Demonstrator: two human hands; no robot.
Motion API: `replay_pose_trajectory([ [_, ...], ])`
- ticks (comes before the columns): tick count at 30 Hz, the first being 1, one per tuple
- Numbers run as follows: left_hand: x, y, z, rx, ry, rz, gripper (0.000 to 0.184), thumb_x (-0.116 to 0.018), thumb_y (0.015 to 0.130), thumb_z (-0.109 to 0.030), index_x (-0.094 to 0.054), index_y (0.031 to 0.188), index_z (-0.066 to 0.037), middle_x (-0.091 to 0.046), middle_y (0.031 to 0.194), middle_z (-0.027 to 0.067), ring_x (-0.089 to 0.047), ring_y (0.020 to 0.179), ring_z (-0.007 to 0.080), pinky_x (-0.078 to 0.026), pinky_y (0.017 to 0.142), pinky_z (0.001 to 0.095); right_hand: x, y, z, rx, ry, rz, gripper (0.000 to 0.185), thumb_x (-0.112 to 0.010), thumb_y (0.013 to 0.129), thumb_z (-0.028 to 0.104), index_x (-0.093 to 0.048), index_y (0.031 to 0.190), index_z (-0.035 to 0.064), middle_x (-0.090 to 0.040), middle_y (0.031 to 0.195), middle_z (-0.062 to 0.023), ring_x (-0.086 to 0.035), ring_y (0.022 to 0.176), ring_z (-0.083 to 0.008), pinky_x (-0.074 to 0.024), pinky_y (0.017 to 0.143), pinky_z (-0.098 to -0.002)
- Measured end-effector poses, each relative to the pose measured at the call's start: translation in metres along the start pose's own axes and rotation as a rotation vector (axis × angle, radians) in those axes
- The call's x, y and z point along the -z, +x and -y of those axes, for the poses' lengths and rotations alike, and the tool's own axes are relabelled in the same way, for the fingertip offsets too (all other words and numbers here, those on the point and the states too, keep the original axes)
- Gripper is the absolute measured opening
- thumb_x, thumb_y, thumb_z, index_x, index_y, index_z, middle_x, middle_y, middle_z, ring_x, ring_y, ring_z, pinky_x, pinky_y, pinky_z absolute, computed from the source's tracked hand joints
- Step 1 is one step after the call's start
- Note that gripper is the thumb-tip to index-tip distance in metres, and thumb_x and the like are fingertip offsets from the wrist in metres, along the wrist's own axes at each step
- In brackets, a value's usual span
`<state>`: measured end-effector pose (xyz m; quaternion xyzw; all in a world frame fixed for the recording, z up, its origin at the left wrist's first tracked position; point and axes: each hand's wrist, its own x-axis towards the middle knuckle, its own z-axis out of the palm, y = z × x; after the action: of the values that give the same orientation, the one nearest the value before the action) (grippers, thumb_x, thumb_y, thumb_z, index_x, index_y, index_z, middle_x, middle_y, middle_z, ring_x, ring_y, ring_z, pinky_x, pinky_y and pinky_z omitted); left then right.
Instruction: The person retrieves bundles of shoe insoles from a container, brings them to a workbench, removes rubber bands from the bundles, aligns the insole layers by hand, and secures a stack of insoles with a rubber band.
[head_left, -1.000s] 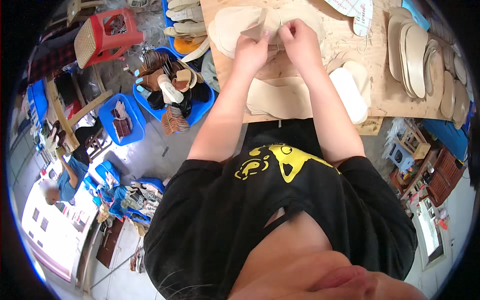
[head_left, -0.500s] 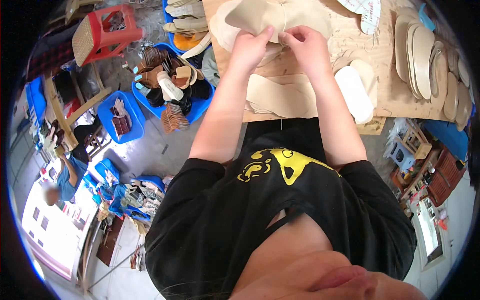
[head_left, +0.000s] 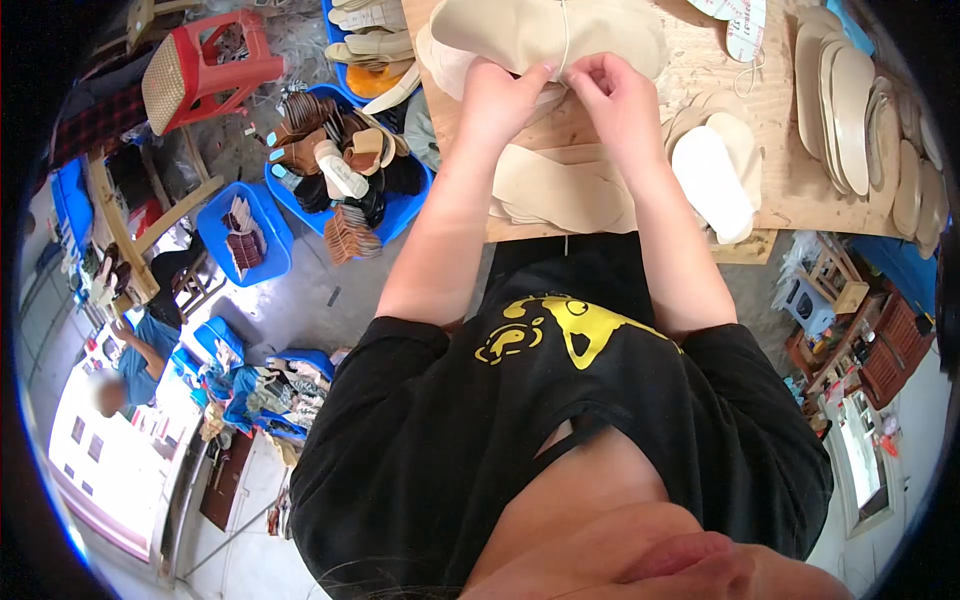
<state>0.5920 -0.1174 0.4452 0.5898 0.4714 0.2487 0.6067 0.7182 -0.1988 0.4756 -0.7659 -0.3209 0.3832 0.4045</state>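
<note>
Beige insole-shaped pieces point(head_left: 610, 38) lie in a bundle at the top middle, with a thin pale cord point(head_left: 565, 32) running across them. At the bundle's near edge, the fingers of my left hand point(head_left: 503, 98) are pinched together beside the cord. My right hand point(head_left: 618, 95) is close by on the other side of the cord, its thumb and forefinger pressed together. What each pinch holds is too small to make out. More beige pieces point(head_left: 565, 188) lie fanned between my forearms. A white piece point(head_left: 712, 185) rests on beige ones right of my right forearm.
Stacks of insoles point(head_left: 845, 110) stand on the right of the wooden table point(head_left: 780, 195). Printed pieces point(head_left: 745, 30) lie at its far edge. Left are a shoe-filled blue basket point(head_left: 405, 215), a smaller blue bin point(head_left: 275, 255), a red stool point(head_left: 215, 70) and another person point(head_left: 140, 360).
The upper beige piece, lifted and bent earlier, now lies flatter across the bundle, with the cord visible over it. Both hands have shifted slightly down and stay close together.
</note>
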Motion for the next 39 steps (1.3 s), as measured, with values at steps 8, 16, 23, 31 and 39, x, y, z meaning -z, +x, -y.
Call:
replay_pose_trajectory([
  [8, 0.002, 0.0, -0.009, -0.001, 0.1, 0.049, 0.028, -0.071, 0.082, -0.013, -0.066, 0.103, 0.005, -0.07, 0.097, 0.0121, -0.066, 0.087, 0.0179, -0.052, 0.078, 0.0303, -0.008, -0.003, -0.009, 0.239, -0.264, -0.028, 0.014, -0.069, 0.081, 0.011, -0.063, 0.086, -0.0006, -0.061, 0.087, -0.0126, -0.062, 0.08, -0.027, -0.0502, 0.071, -0.0361],
  [16, 0.0, -0.001, -0.004, 0.099, -0.009, 0.058, 0.023, -0.068, 0.084, -0.011, -0.066, 0.099, 0.005, -0.07, 0.094, 0.011, -0.065, 0.085, 0.0174, -0.052, 0.077, 0.0308, -0.011, -0.003, -0.018, 0.278, -0.25, -0.021, 0.011, -0.066, 0.083, 0.009, -0.06, 0.085, -0.0006, -0.059, 0.084, -0.0112, -0.06, 0.076, -0.0261, -0.0488, 0.071, -0.0344],
  [23, -0.001, -0.005, 0.002, -0.102, 0.154, 0.014, 0.022, -0.063, 0.086, -0.012, -0.065, 0.098, 0.006, -0.069, 0.093, 0.0196, -0.066, 0.084, 0.0309, -0.05, 0.077, 0.0379, 0.02, 0.011, -0.029, -0.179, 0.581, 0.346, 0.012, -0.062, 0.092, 0.018, -0.058, 0.091, 0.0065, -0.059, 0.076, 0.0042, -0.045, 0.065, -0.0048, -0.0378, 0.06, -0.0201],
  [31, 0.024, -0.001, 0.0, 0.093, -0.34, 0.216, 0.043, -0.063, 0.087, -0.006, -0.051, 0.128, 0.002, -0.061, 0.121, 0.0079, -0.059, 0.108, 0.0196, -0.047, 0.092, 0.0328, 0.051, 0.039, -0.028, -0.33, 0.668, 0.37, 0.028, -0.063, 0.09, 0.025, -0.052, 0.068, 0.012, -0.044, 0.063, 0.0072, -0.032, 0.055, -0.0043, -0.0243, 0.051, -0.0209],
  [39, 0.042, 0.008, 0.015, 0.254, -0.767, 0.098, 0.046, -0.056, 0.079, 0.005, -0.05, 0.125, 0.004, -0.061, 0.116, 0.0144, -0.062, 0.106, 0.0269, -0.05, 0.094, 0.0392, 0.044, 0.039, -0.02, -0.503, 1.29, 0.096, 0.019, -0.058, 0.092, 0.021, -0.052, 0.076, 0.0126, -0.05, 0.069, 0.0015, -0.034, 0.056, -0.0101, -0.0307, 0.055, -0.0252],
])
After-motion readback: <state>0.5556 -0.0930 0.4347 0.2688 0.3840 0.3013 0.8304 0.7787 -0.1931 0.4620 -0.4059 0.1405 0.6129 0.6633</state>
